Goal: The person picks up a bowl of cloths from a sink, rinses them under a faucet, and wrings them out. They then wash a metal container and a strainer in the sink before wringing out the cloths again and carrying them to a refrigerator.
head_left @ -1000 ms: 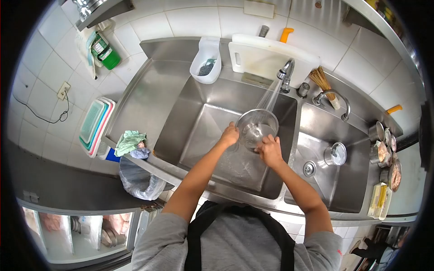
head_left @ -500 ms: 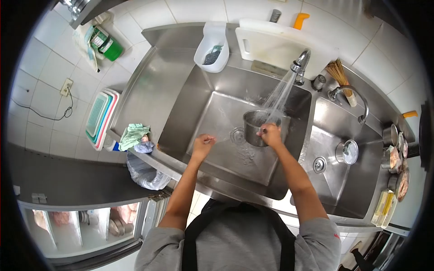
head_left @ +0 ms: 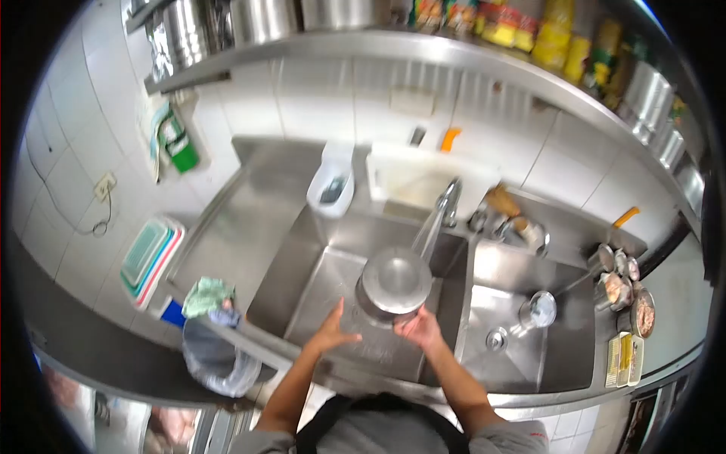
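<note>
A metal pot (head_left: 395,280) is tipped over above the large sink basin (head_left: 302,280), its round flat base facing up toward me. My right hand (head_left: 420,331) grips it at its near right edge; the handle is mostly hidden by the fingers. Just left of the pot, my left hand (head_left: 331,333) is open, thumb and fingers spread, apart from it. Water runs from the faucet (head_left: 451,198) behind the pot, and the pot hides the lower end of the stream.
To the right, a smaller basin (head_left: 522,371) holds a metal cup (head_left: 538,309). A white container (head_left: 331,193) and a cutting board (head_left: 408,181) stand along the back. Overhead runs a loaded shelf (head_left: 363,47). Green cloth (head_left: 208,296) lies at the counter's left edge, above a lined bin (head_left: 219,363).
My right hand has lifted the pot toward me and turned it bottom up. My left hand has opened and spread its fingers. The view has tilted up, bringing the shelf in.
</note>
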{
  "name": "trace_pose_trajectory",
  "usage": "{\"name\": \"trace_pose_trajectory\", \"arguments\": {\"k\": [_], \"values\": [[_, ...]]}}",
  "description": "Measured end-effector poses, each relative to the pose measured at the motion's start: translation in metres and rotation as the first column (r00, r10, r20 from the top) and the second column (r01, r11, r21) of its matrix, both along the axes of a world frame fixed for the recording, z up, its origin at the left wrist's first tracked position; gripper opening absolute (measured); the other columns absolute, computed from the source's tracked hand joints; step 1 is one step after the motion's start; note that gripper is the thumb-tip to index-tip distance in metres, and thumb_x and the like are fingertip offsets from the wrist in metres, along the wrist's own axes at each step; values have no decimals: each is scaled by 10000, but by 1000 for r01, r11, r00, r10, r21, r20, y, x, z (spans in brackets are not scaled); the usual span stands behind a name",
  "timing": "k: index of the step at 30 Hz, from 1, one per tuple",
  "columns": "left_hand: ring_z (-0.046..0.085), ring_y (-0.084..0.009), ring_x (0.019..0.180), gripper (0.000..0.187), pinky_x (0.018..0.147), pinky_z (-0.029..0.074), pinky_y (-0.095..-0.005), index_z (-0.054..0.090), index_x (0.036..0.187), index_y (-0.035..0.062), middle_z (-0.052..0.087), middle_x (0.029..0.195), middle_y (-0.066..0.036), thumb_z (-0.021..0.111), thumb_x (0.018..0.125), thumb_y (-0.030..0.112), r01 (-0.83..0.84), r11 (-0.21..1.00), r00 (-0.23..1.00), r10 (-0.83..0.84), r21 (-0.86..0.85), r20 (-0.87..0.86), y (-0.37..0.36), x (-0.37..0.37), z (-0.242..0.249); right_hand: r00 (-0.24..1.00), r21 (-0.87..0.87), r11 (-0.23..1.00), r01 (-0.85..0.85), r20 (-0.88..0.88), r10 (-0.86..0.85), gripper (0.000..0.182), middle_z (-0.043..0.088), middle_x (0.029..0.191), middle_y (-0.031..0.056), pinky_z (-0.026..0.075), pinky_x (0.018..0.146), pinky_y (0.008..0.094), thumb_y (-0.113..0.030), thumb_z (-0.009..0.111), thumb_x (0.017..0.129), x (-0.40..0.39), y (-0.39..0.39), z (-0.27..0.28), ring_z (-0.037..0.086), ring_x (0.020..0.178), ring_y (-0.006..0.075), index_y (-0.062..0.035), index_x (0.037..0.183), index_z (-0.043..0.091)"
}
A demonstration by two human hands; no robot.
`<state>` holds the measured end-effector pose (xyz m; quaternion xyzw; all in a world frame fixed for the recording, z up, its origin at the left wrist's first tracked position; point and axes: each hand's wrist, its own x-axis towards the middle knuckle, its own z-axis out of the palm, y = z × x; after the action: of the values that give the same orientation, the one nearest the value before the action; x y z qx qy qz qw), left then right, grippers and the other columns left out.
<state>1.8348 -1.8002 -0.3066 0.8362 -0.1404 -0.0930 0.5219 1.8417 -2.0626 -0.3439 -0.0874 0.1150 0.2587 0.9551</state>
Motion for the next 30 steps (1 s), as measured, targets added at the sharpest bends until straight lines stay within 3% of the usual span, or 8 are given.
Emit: {"name": "trace_pose_trajectory", "arguments": {"k": [8, 14, 20, 23, 25, 28, 29, 30], "values": [[326, -334, 1188, 945, 966, 257, -422, 205, 1302, -28, 332, 1286, -215, 752, 594, 275, -123, 984, 703, 178, -129, 689, -54, 19, 221, 906, -122, 951, 284, 359, -225, 435, 426, 1196, 192, 466, 743, 429, -235, 366, 841, 15, 20, 252, 500, 997, 300, 33, 1183, 345], [468, -236, 1084, 742, 903, 345, -303, 277, 1265, -59, 490, 1150, -207, 665, 715, 257, 80, 958, 432, 215, -275, 876, -87, 82, 403, 575, 214, 949, 230, 757, -310, 304, 473, 1142, 83, 402, 812, 421, -319, 382, 888, 63, 3, 397, 461, 1010, 247, -97, 1091, 423], [493, -180, 992, 575, 888, 339, -281, 397, 1195, -61, 527, 1093, -128, 541, 810, 341, 148, 936, 718, 121, -320, 685, -106, 114, 478, 588, 165, 906, 389, 713, -382, 246, 445, 1149, 158, 415, 838, 454, -244, 308, 919, 82, -7, 480, 432, 1050, 294, -47, 1019, 414], [491, -176, 993, 605, 884, 342, -287, 432, 1174, -48, 527, 1090, -132, 546, 787, 402, 13, 984, 795, 98, -178, 599, -112, 138, 487, 684, 34, 892, 451, 628, -371, 340, 444, 1127, 224, 419, 862, 440, -270, 277, 927, 104, -14, 481, 445, 1055, 304, 25, 1039, 404], [498, -214, 1002, 596, 901, 329, -290, 444, 1165, -31, 542, 1066, -147, 565, 764, 393, -88, 988, 805, 146, -128, 574, -118, 160, 480, 713, -545, 657, 521, 701, 17, 444, 494, 1077, 207, 417, 870, 383, -345, 299, 913, 121, -24, 458, 494, 1002, 280, 45, 1081, 426], [527, -303, 906, 426, 826, 390, -303, 517, 1053, 4, 573, 966, -159, 575, 746, 293, -459, 833, -19, 338, -309, 941, -125, 179, 442, 643, -672, 238, 701, 740, 197, 488, 599, 874, 117, 422, 779, 291, -406, 358, 883, 119, -20, 355, 548, 859, 175, 27, 972, 567], [533, -300, 898, 343, 809, 403, -322, 533, 997, 7, 574, 942, -156, 577, 750, 242, -358, 905, 72, 272, -230, 959, -122, 166, 425, 615, -657, 66, 751, 732, 293, 420, 600, 771, 65, 430, 697, 254, -353, 428, 869, 104, -16, 310, 540, 727, 120, 32, 908, 591], [539, -297, 889, 261, 793, 416, -340, 549, 940, 11, 575, 918, -152, 579, 755, 192, -244, 958, 165, 194, -150, 967, -119, 148, 399, 669, -694, 352, 628, 713, 211, 347, 588, 681, 36, 427, 596, 233, -315, 491, 848, 93, -12, 249, 530, 626, 100, 12, 869, 607]]}}
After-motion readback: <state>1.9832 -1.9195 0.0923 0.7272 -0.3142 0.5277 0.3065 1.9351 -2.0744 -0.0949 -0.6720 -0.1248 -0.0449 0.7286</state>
